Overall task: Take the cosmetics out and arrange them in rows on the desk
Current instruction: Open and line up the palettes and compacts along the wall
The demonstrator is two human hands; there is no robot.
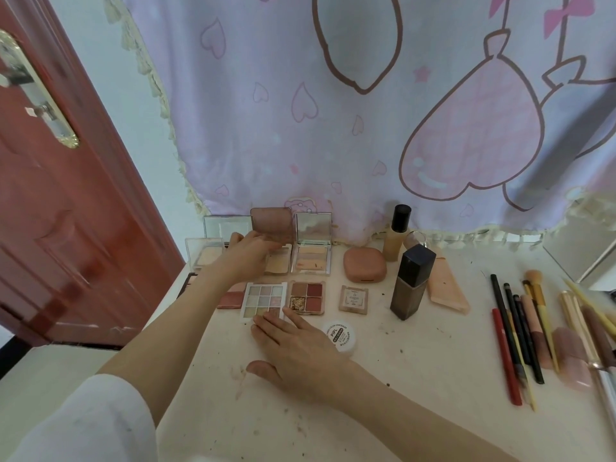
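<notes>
- Cosmetics lie in rows on the cream desk [416, 378], in front of a lilac curtain [300, 128] printed with pink hearts.
- Back row: three open compacts with raised mirror lids. The left one is a clear-lidded compact [205, 253], the middle one is a brown-lidded compact [271, 223], and the right one is a silver-framed palette [313, 250].
- Right of them sit a closed terracotta compact [364, 269], a beige foundation bottle [396, 233] with a black cap, a dark square bottle [412, 283] standing upright, and a peach tube [446, 288] lying flat.
- Front row: a white nine-pan eyeshadow palette [263, 296], a four-pan quad [306, 297] just beside it, a small single shadow [354, 299], and a white concealer jar [340, 335] nearer the person.
- The left hand [248, 253] reaches over the brown-lidded compact, covering its base. Its fingers curl down toward the lid hinge; the blur hides whether they pinch it, so the grip cannot be told.
- The right hand [300, 351] lies flat with fingers straight and spread, thumb held apart. Its fingertips [266, 316] rest on the near edge of the nine-pan palette.
- Pencils and brushes [520, 335] lie side by side at the right of the desk.
- A red-brown door [66, 211] stands at the left.
</notes>
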